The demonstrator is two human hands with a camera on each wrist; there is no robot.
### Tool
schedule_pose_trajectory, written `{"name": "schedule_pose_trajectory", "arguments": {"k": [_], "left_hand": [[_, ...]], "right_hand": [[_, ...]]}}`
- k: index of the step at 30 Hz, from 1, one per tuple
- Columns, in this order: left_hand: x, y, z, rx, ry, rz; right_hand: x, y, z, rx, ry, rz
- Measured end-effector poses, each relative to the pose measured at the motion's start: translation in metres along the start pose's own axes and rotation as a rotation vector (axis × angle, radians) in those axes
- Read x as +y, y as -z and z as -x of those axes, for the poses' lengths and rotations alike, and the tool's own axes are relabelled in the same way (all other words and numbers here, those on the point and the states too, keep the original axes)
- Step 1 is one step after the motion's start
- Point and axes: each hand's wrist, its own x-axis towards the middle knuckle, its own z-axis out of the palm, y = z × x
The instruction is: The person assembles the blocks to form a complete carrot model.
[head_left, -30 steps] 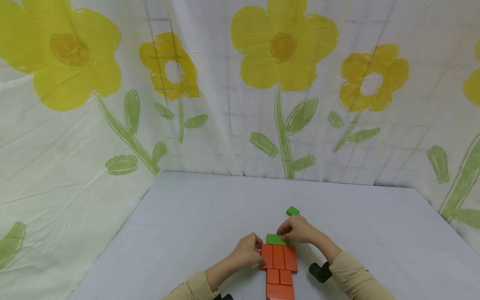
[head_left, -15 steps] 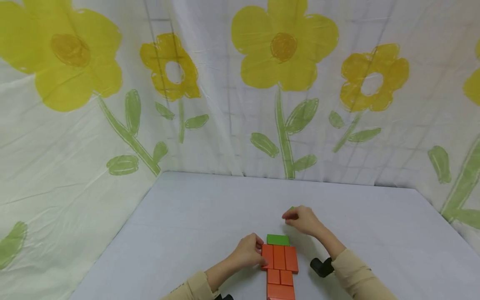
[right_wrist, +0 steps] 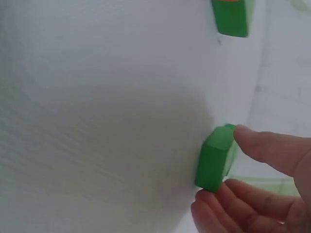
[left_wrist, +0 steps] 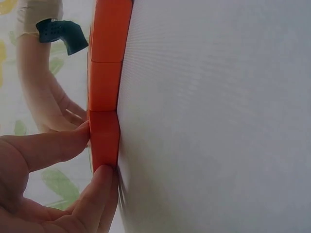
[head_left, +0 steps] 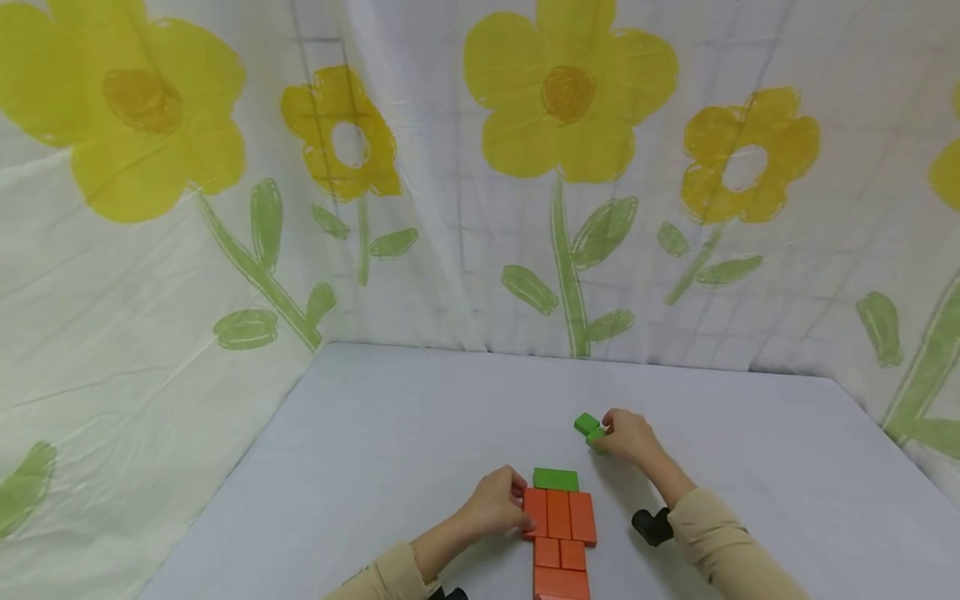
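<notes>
My left hand (head_left: pixel 495 502) rests at the left side of the red block group. In the left wrist view its thumb and fingers grip the end red block (left_wrist: pixel 105 138) of a row of three. My right hand (head_left: pixel 630 435) is farther back, with thumb and fingertips around a small green block (head_left: pixel 596 439). The right wrist view shows this thumb at the block's upper edge and the fingers at its lower end. Another small green block (head_left: pixel 587 423) lies right behind it. A longer green block (head_left: pixel 556 479) lies along the far end of the red row.
Nearer the head camera, two small red blocks (head_left: pixel 559 553) and a wider red block (head_left: pixel 562 582) continue the column on the white table (head_left: pixel 420 417). A curtain (head_left: pixel 427 275) with printed yellow flowers hangs behind. Black wrist mounts (head_left: pixel 652 527) stick out below the cuffs.
My right hand has left the longer green block and moved back and right to a small green block. That longer block stays at the red row. My left hand has not moved.
</notes>
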Motion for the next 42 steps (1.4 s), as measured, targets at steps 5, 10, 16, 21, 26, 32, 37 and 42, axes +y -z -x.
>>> {"name": "schedule_pose_trajectory", "arguments": {"k": [5,10,16,21,26,32,37,42], "left_hand": [[0.000,0.000,0.000,-0.003,0.009,-0.006],[0.001,0.000,0.000,-0.002,0.012,-0.015],[0.002,0.003,0.001,0.000,0.006,-0.012],[0.001,0.004,0.001,0.005,0.000,-0.037],[0.000,0.002,0.000,0.004,-0.016,-0.062],[-0.001,-0.001,-0.001,-0.003,0.004,-0.050],[0.001,0.001,-0.001,-0.007,0.021,-0.045],[0.000,0.001,-0.002,-0.007,0.025,-0.046]], "right_hand": [[-0.005,-0.003,0.001,0.004,0.012,0.046],[-0.018,0.000,0.002,-0.030,0.037,-0.014],[-0.036,-0.015,-0.004,-0.067,0.074,-0.093],[-0.056,-0.033,-0.009,-0.045,0.147,-0.016],[-0.069,-0.045,-0.011,-0.023,0.174,0.062],[-0.073,-0.049,-0.010,-0.051,0.153,0.065],[-0.076,-0.046,-0.006,-0.076,0.131,0.041],[-0.076,-0.044,-0.005,-0.086,0.121,0.030]]}}
